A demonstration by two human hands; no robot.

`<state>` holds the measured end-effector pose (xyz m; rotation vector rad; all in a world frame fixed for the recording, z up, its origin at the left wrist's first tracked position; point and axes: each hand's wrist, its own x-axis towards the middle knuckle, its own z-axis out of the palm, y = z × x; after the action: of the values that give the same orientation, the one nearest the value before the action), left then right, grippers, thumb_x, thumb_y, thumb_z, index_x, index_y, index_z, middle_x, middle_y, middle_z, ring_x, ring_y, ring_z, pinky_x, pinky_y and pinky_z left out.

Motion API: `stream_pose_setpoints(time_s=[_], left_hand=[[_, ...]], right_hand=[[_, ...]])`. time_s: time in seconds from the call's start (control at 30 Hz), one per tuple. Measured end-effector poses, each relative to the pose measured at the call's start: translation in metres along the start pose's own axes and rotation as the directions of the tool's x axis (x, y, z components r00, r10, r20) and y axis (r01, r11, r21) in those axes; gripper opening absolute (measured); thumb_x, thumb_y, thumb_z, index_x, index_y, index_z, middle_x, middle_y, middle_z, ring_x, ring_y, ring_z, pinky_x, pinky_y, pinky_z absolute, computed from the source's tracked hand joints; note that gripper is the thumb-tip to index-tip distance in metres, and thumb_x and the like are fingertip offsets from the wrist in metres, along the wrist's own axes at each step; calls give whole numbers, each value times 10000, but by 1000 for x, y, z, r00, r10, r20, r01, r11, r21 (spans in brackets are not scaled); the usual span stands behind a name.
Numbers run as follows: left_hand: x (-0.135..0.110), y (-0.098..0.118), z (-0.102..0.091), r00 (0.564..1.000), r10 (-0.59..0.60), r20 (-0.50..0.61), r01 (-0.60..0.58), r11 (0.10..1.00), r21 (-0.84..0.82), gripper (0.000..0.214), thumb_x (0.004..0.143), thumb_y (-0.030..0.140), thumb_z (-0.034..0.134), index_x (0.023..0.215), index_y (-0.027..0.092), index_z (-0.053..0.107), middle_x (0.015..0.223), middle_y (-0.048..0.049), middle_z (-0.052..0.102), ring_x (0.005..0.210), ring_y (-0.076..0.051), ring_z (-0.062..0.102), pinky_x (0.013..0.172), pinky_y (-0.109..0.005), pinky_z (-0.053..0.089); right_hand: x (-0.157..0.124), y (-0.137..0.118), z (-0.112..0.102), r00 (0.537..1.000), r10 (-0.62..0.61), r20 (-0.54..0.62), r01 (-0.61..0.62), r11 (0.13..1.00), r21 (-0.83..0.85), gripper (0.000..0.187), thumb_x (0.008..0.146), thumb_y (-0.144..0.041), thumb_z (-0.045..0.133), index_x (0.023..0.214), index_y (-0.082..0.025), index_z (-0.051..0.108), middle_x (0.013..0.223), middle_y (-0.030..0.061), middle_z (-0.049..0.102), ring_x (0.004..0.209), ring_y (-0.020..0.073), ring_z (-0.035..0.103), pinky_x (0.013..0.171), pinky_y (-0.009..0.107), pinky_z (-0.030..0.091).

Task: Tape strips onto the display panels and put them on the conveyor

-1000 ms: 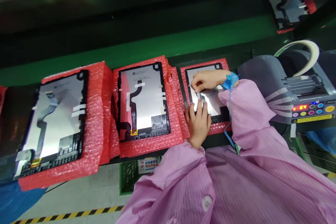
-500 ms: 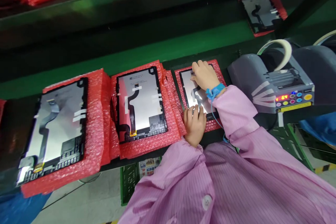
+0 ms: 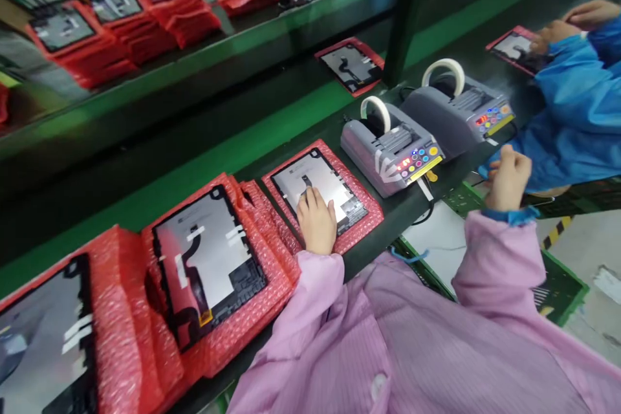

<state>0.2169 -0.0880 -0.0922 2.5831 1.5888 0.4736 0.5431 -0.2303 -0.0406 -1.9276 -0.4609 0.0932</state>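
Our unclosed left grip (image 3: 317, 223) rests on the panel (image 3: 330, 187) slanting lengthwise upper-left to lower-right; our right grip (image 3: 509, 178) curls, contents unclear

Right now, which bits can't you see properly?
All in the head view:
Part of the touched panel: covered by the left hand.
The bottom-left panel: cut off by the left edge.
Anything inside the right hand: hidden by its curled pose.
Printing on the orange-tabbed panel: too small to read.
The blue sleeve's wearer: beyond the right edge.
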Motion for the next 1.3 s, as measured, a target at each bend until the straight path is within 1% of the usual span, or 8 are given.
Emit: stream_pose_setpoints(time_s=[0.1,0.17,0.33,0.43,0.53,0.67,0.8,1.3], left_hand=[[-2,-1,3,1000,7,-14,-7,1000,2,533,988,317,391,1391,-8,522,1445,-263,532,1272,-398,518,1066,-557,432],[-4,-2,4,999,11,-34,-11,1000,-8,527,988,313,384,1396,9,522,1443,-264,534,1276,-387,519,1068,-564,433],[-3,-2,4,1000,-3,-6,3,1000,11,531,991,316,392,1400,0,514,1457,-231,534,1278,-377,515,1098,-528,411],[-2,-3,3,1000,-21,22,20,1000,16,542,994,330,409,1410,-5,501,1474,-222,522,1284,-365,514,1117,-502,395],[-1,-3,2,999,-38,31,38,999,-2,518,995,322,411,1421,40,500,1500,-208,499,1307,-348,503,1112,-503,396],[0,-3,0,998,-40,50,41,999,-18,542,1002,339,398,1445,33,464,1514,-209,481,1318,-339,485,1104,-492,402],[2,-3,-2,995,-53,82,56,998,-37,554,999,349,404,1450,32,461,1528,-199,467,1322,-345,472,1105,-496,398],[4,-2,-8,986,-87,146,100,991,-89,548,1014,349,367,1468,54,449,1542,-185,454,1327,-343,473,1120,-508,387]], right_hand=[[46,21,4,977,210,-48,-205,975,85,388,736,-675,586,744,-299,489,634,-7,444,489,168,348,484,355,309],[47,17,4,985,136,-110,-123,986,115,335,679,-610,684,694,-314,527,627,-4,467,551,209,434,530,396,366],[-48,-62,-3,888,-202,-412,296,938,179,157,795,-434,678,654,-377,643,602,23,442,538,210,420,512,389,277],[-120,-120,25,934,-355,-32,349,893,284,76,835,-310,665,774,-325,708,644,20,536,501,169,410,484,372,270],[-152,-143,102,621,-373,690,252,928,274,140,871,-331,609,766,-240,621,725,13,616,637,163,542,592,324,417],[-133,-125,221,487,-231,842,410,912,13,148,849,-222,545,704,-190,550,748,27,641,695,153,547,703,298,414],[-111,-106,268,403,-189,896,537,841,-65,153,846,-231,552,703,-180,573,815,59,672,758,167,568,728,293,404],[-125,-115,262,444,-159,882,649,736,-194,167,877,-255,566,735,-181,613,945,89,660,838,214,579,740,333,390]])
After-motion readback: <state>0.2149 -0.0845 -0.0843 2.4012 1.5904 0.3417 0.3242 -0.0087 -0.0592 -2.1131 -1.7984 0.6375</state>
